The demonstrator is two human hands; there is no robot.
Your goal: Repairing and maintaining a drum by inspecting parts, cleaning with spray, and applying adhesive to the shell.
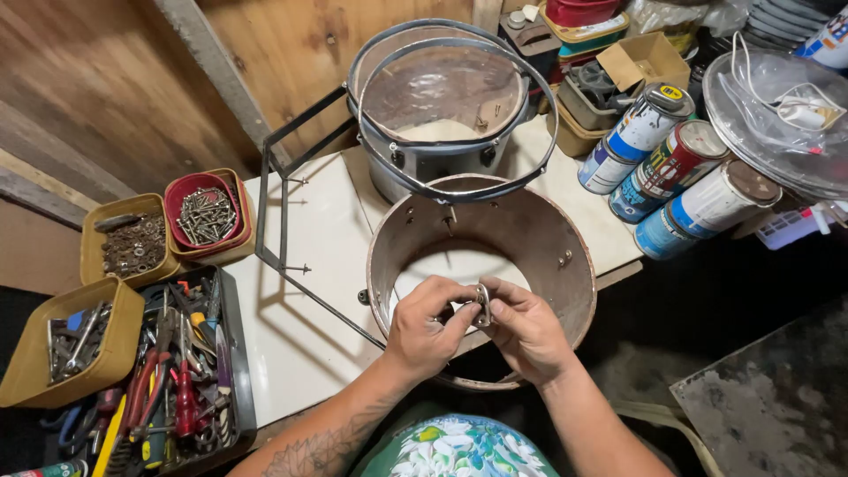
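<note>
A bare wooden drum shell (565,231) lies open-side up at the near edge of a white table (305,300). Over its near rim, my left hand (426,329) and my right hand (526,329) meet. Both pinch a small metal lug (483,303) between their fingertips, close to the shell's inner wall. Behind the shell stands a grey drum (424,159) with a loose metal hoop (521,172) leaning around it.
A tool tray (181,371) with pliers and screwdrivers sits at the left. Yellow tubs of nuts (132,243) and wrenches (66,340) and a red tub of screws (205,215) stand beside it. Three paint cans (676,172) lie at the right, next to a clear lid (777,115).
</note>
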